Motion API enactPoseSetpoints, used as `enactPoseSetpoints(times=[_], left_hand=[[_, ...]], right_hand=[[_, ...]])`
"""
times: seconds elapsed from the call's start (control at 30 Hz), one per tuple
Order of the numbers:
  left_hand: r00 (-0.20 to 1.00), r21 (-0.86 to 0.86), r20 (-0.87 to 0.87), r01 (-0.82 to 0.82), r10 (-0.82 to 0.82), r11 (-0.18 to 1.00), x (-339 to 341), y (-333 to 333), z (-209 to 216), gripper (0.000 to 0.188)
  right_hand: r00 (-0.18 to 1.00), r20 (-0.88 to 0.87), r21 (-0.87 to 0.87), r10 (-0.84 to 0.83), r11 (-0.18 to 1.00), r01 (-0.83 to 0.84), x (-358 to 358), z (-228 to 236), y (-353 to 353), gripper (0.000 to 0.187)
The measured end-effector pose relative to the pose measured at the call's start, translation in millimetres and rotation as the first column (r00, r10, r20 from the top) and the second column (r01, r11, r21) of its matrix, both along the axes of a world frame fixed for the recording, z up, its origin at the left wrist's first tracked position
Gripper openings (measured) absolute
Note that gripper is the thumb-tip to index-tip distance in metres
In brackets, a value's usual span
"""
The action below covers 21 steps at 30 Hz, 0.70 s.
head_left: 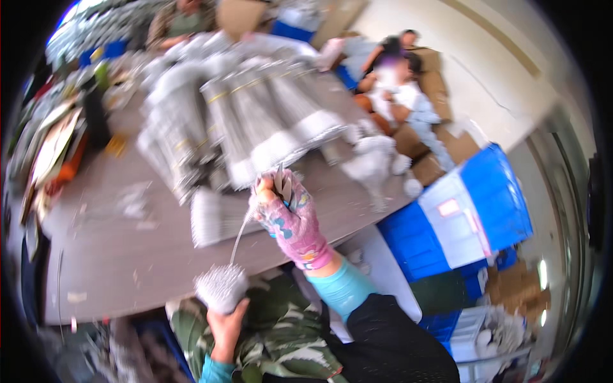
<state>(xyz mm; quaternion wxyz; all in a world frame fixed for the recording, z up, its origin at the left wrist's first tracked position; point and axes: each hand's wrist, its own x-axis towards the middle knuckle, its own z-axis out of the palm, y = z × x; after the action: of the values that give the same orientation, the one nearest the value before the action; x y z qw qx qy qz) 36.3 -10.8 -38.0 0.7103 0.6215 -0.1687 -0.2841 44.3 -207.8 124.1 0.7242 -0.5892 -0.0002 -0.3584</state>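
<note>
Low on the left, my left hand (225, 327) is closed around a bundle of thin grey-white strands (220, 287), its cut ends facing up. My right hand (288, 217), in a pink patterned fingerless glove, is raised over the table, its fingers closed on small metal scissors (283, 186). A white string (240, 239) runs from the fingers of that hand down to the bundle. Motion blur hides the finer detail of the strands. Just beyond the right hand lie larger bundles of similar strands (255, 121), bound with yellow ties.
The brown table (128, 255) spans the middle. At its left edge are cardboard pieces (57, 143) and a dark cylinder (94, 118). Blue and white boxes (460, 210) stand to the right. Other people (396, 83) sit beyond the table. Camouflage cloth (281, 319) covers my lap.
</note>
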Motion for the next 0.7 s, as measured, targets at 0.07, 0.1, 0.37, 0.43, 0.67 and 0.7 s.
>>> enactPoseSetpoints(times=[0.07,0.1,0.37,0.43,0.67,0.7], left_hand=[[0.998,-0.027,-0.059,-0.002,0.0,1.0,-5,-1,-2,0.041],[0.999,-0.059,-0.031,0.021,-0.022,0.998,-1,0,-3,0.043],[0.953,0.033,-0.303,0.033,-0.022,0.999,49,76,65,0.014],[0.99,0.077,-0.126,0.075,-0.065,0.994,43,69,104,0.02],[0.881,-0.125,-0.316,0.33,-0.353,0.936,16,28,92,0.023],[0.855,-0.062,-0.409,0.322,-0.318,0.945,14,31,91,0.021]], right_hand=[[0.986,-0.068,-0.004,-0.153,0.988,0.153,-22,45,-2,0.015],[0.991,-0.021,-0.029,-0.136,0.99,0.135,-30,56,-2,0.016],[0.949,-0.31,-0.327,0.059,0.931,-0.165,-76,16,28,0.016],[0.931,-0.334,-0.287,0.146,0.925,-0.248,-75,-19,51,0.014],[0.887,-0.462,-0.481,0.014,0.836,-0.264,-80,-32,70,0.009],[0.882,-0.471,-0.473,0.016,0.84,-0.268,-81,-35,70,0.009]])
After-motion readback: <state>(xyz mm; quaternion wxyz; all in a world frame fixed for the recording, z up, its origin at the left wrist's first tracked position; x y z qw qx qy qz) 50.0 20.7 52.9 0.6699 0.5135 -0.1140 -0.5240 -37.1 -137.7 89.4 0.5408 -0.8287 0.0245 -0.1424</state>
